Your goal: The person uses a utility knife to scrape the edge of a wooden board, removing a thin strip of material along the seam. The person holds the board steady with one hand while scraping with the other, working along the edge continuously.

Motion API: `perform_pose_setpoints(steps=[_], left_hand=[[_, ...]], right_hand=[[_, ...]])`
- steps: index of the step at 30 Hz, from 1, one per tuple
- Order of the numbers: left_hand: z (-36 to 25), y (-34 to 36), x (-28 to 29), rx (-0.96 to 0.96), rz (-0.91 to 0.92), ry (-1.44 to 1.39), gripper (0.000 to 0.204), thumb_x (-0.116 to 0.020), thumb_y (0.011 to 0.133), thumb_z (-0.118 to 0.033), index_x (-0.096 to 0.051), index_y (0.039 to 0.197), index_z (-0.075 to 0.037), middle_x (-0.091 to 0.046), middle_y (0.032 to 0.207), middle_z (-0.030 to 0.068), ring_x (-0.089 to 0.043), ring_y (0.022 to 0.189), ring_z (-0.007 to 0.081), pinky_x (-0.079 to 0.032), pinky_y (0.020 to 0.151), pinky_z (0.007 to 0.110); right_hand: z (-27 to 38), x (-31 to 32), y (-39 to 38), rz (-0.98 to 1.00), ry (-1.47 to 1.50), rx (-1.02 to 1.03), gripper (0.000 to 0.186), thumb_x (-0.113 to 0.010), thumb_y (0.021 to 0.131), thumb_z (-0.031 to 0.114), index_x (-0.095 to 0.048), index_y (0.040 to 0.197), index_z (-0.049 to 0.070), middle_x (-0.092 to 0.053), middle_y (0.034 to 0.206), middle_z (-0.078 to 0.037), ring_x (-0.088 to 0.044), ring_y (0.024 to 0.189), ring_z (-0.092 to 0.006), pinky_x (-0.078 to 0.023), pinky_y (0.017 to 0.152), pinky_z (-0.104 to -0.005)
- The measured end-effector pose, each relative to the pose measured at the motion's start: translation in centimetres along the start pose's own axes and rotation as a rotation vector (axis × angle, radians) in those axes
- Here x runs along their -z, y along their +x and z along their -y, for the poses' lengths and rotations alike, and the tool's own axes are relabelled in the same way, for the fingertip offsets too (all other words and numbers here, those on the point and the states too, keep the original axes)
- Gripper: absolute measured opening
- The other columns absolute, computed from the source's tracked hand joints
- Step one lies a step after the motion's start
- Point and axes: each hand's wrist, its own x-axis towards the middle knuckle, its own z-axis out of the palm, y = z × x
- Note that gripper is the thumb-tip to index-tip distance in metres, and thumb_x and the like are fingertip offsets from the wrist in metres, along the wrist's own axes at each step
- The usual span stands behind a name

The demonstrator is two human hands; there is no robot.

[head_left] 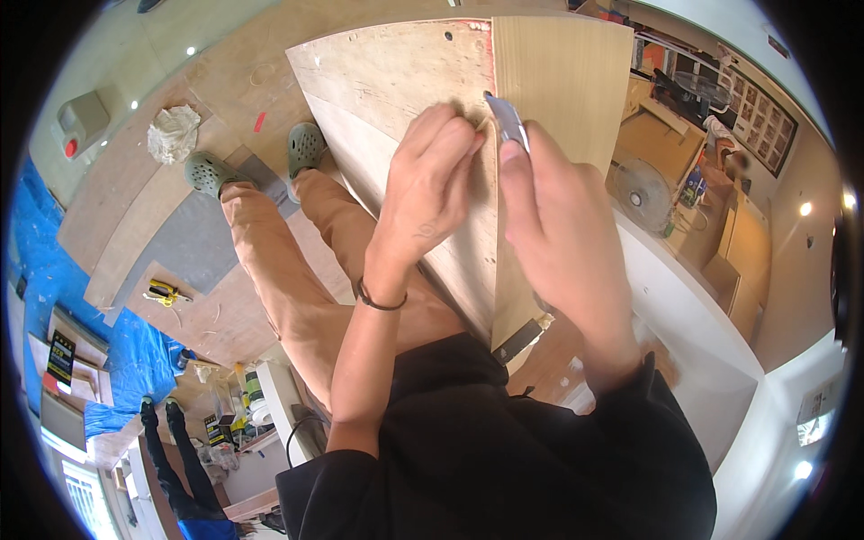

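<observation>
A utility knife [508, 124] is gripped in my right hand [569, 211], its blade pointing up and away at the seam of a wooden panel. Left of that seam lies bare plywood [378, 90] with a few dark holes and a reddish line near the far end. To its right runs a smooth wood-grain face [562, 76]. My left hand [432, 171] is closed in a pinch right beside the blade, over the plywood edge. What its fingertips hold is too small to make out. The panel stands against my legs.
Yellow-handled pliers [165, 292] lie on a board on the floor. A crumpled white bag [174, 134] and a jug with a red cap [83, 124] are at the far left. A fan [641, 195] stands right. Another person's legs [183, 450] show at lower left, near blue sheeting [135, 360].
</observation>
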Motion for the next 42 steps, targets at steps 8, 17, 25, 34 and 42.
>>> perform_pose_setpoints(steps=[8, 17, 25, 34, 42], left_hand=[[-0.9, 0.9, 1.2, 0.077, 0.088, 0.084, 0.007, -0.059, 0.084, 0.001, -0.052, 0.084, 0.001, -0.048, 0.076, 0.0155, -0.048, 0.067, 0.0347, -0.04, 0.061, 0.042], [-0.7, 1.0, 0.3, -0.052, 0.02, 0.134, 0.008, -0.058, 0.079, 0.005, -0.052, 0.08, 0.001, -0.048, 0.076, 0.0144, -0.047, 0.068, 0.0322, -0.041, 0.06, 0.04], [-0.4, 0.9, 0.0, -0.051, 0.029, 0.109, 0.011, -0.055, 0.08, 0.007, -0.046, 0.078, 0.002, -0.046, 0.076, 0.0171, -0.044, 0.07, 0.0354, -0.039, 0.062, 0.042], [-0.5, 0.8, 0.1, -0.025, 0.047, 0.08, 0.011, -0.055, 0.08, 0.008, -0.046, 0.077, 0.002, -0.045, 0.075, 0.0172, -0.044, 0.07, 0.0358, -0.04, 0.063, 0.042], [-0.4, 0.7, 0.3, -0.052, 0.065, 0.069, 0.014, -0.056, 0.079, 0.01, -0.046, 0.077, 0.001, -0.043, 0.074, 0.0159, -0.045, 0.069, 0.0335, -0.04, 0.063, 0.04]], right_hand=[[-1.1, -0.3, -0.2, -0.022, 0.035, 0.023, 0.021, -0.05, 0.095, 0.017, -0.047, 0.083, 0.0, -0.051, 0.052, -0.019, -0.055, 0.05, -0.0406, -0.043, 0.048, -0.0477], [-2.7, -1.7, -1.5, -0.109, 0.267, 0.057, 0.019, -0.049, 0.096, 0.016, -0.046, 0.085, 0.001, -0.048, 0.052, -0.018, -0.053, 0.047, -0.0386, -0.039, 0.046, -0.0451], [-2.5, -1.2, -1.1, -0.029, 0.18, 0.022, 0.018, -0.05, 0.096, 0.016, -0.046, 0.086, 0.001, -0.049, 0.053, -0.018, -0.054, 0.047, -0.0373, -0.039, 0.045, -0.0444], [-2.1, -1.0, -1.3, -0.034, 0.083, 0.047, 0.017, -0.05, 0.095, 0.015, -0.047, 0.088, 0.0, -0.052, 0.054, -0.018, -0.057, 0.05, -0.0374, -0.042, 0.046, -0.0444], [-1.7, -1.1, -1.3, -0.033, 0.046, 0.032, 0.016, -0.05, 0.095, 0.015, -0.048, 0.092, 0.0, -0.053, 0.053, -0.018, -0.058, 0.051, -0.0377, -0.044, 0.047, -0.0458]])
